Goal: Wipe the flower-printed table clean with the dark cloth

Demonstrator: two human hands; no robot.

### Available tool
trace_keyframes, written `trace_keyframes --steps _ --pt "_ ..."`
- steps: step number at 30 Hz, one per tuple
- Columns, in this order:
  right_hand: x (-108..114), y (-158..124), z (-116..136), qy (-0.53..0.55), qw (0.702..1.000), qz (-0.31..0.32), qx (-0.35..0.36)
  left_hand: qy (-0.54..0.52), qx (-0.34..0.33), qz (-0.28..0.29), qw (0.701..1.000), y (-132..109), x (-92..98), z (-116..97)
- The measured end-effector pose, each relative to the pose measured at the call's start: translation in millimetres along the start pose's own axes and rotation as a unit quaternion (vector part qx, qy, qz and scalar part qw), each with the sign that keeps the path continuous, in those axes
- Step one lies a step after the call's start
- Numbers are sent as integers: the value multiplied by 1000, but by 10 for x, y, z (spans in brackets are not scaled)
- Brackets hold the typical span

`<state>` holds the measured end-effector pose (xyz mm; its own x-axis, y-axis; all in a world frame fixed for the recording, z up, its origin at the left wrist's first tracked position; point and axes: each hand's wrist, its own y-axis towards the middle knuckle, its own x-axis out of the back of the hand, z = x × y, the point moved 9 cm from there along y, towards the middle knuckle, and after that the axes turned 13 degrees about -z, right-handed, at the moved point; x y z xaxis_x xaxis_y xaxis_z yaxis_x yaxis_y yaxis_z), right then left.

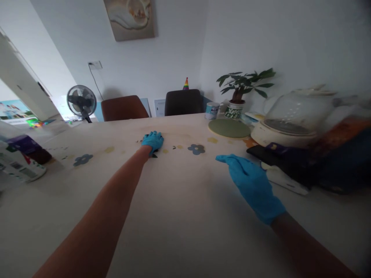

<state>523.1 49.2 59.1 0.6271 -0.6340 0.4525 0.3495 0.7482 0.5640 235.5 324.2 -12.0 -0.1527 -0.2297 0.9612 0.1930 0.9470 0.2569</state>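
Far out on the pale tabletop [179, 193], my left hand [153, 141] in a blue glove rests palm down with bent fingers. Small dark edges show from beneath it, but the thing under the palm is mostly hidden and I cannot make it out. My right hand [251, 183], also blue-gloved, is held over the table on the right, its fingers stretched out together and nothing in it. A grey printed flower [196, 149] lies between the two hands. Close by the right hand are a black flat object [261, 155] and a white flat device [286, 180].
A green round mat [229, 128], a can [212, 111] and a potted plant [234, 109] stand at the back right. A glass-lidded appliance [290, 119] is at the right. Containers [21, 164] stand at the left edge. Two chairs [184, 102] are behind the table.
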Motion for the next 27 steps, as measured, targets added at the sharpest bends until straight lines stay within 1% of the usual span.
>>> trace_keyframes --steps 4,8,13,16,18,21,24,27 --pt "-33 -4 -27 -6 1000 -6 6 21 70 2 997 -122 119 756" --pt "-56 -1 -60 -34 999 1 16 41 131 -2 991 -280 217 1442" --pt "-58 3 -99 -56 998 8 17 68 190 -11 979 -570 406 2253" --pt "-64 5 -88 -56 998 7 17 86 223 -8 971 -808 540 2648" --pt "-60 10 -66 -50 998 1 23 96 235 -7 967 -956 608 2807" --pt "-73 9 -53 -46 998 3 42 102 229 -4 968 -1134 657 2878" --pt "-123 -10 -104 -50 997 8 56 99 203 4 974 -1290 657 2814" --pt "-155 -36 -145 -46 997 -11 56 94 169 8 981 -1453 639 2672"
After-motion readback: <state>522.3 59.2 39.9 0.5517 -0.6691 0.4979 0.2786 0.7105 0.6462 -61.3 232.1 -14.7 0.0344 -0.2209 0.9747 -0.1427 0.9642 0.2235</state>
